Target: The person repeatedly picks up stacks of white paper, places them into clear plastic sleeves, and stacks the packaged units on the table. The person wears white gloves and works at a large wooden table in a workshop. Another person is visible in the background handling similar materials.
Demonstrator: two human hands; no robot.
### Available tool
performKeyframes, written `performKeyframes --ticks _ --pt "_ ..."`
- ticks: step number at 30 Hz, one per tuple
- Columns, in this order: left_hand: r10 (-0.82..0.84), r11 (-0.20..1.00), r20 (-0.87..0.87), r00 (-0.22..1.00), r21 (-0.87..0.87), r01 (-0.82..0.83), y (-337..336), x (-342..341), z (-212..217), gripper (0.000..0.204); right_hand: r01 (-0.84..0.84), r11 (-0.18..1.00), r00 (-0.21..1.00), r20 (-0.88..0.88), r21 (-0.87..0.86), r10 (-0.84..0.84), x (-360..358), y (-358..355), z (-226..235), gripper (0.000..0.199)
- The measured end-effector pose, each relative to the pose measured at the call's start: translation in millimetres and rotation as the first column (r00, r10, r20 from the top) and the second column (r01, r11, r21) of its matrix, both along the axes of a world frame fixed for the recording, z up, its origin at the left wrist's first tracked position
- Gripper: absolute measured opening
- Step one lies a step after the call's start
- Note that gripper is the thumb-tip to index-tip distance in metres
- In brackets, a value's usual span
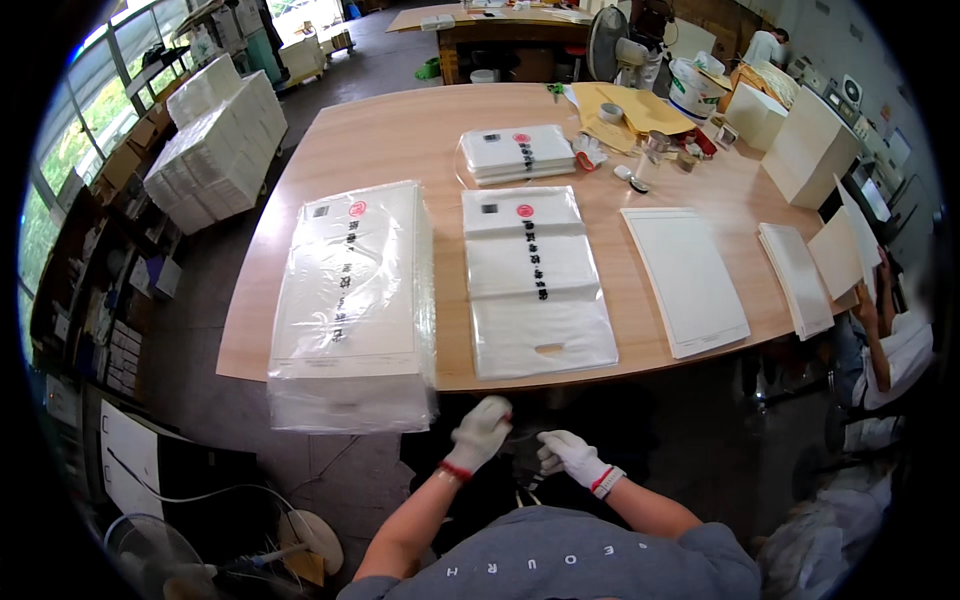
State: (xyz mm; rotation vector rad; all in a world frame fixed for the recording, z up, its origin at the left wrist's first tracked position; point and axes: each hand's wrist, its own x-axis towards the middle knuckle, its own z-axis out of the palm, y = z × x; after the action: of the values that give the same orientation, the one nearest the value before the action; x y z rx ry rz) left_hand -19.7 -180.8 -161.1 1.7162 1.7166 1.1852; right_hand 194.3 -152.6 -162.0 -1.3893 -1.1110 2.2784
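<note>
Both white-gloved hands, left hand (481, 432) and right hand (570, 455), sit together below the wooden table (420, 130) edge, fingers curled; can't tell what they're pinching. Nearest: clear printed plastic bag stack (352, 300).

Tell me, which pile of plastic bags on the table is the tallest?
The thick stack of bags at the left, overhanging the table edge. The middle bags and far small pile are much thinner.

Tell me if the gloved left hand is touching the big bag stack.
Apart. The head view shows the left hand below the table edge, with dark floor between it and the bag stack.
</note>
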Motion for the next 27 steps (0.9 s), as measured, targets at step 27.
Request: performKeyframes --ticks 27 --pt "0.141 0.989 0.959 0.246 -0.147 0.008 217 -14 55 0.013 -0.381 -0.022 0.744 0.293 0.924 -0.600 14 170 -4 0.041"
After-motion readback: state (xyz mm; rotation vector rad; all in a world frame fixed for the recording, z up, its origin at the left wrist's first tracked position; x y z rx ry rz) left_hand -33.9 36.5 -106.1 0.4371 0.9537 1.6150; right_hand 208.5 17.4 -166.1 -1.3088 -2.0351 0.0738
